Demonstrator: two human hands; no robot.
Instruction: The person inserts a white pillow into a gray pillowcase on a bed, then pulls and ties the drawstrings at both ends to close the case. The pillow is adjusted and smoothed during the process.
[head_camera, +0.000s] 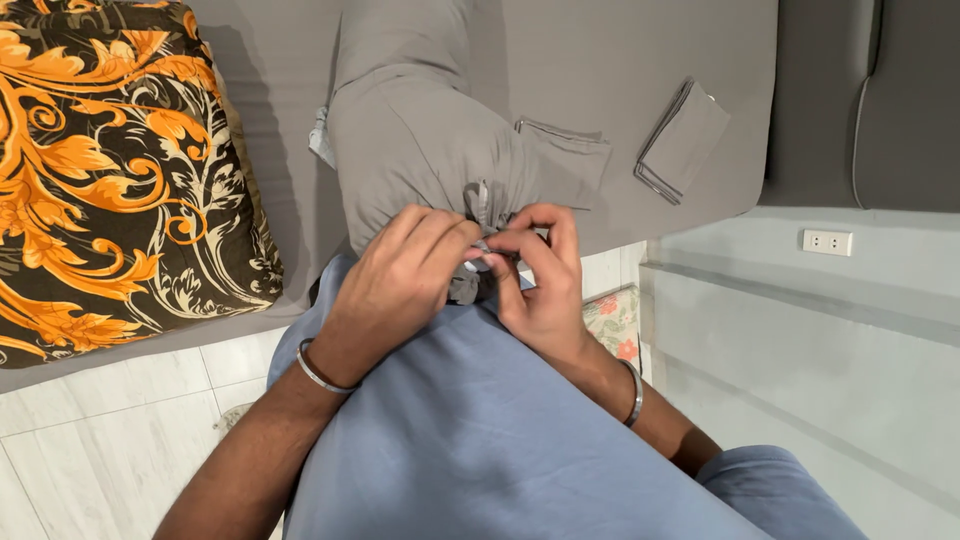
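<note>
A grey pillow in a grey pillowcase (420, 140) lies on the grey bed sheet (620, 60), its near end bunched up against my blue shirt. At that bunched end hang thin grey tie strips (478, 205). My left hand (400, 280) pinches one strip with fingers curled over it. My right hand (540, 280) pinches the other strip right beside it, fingertips touching the left hand's. Both wrists wear a metal bangle.
A thick black-and-orange patterned comforter (110, 170) lies folded on the bed at left. A folded grey cloth (682, 140) rests on the sheet at right. A white wall socket (827, 241) sits low on the pale wall. White floor tiles (110, 440) show below.
</note>
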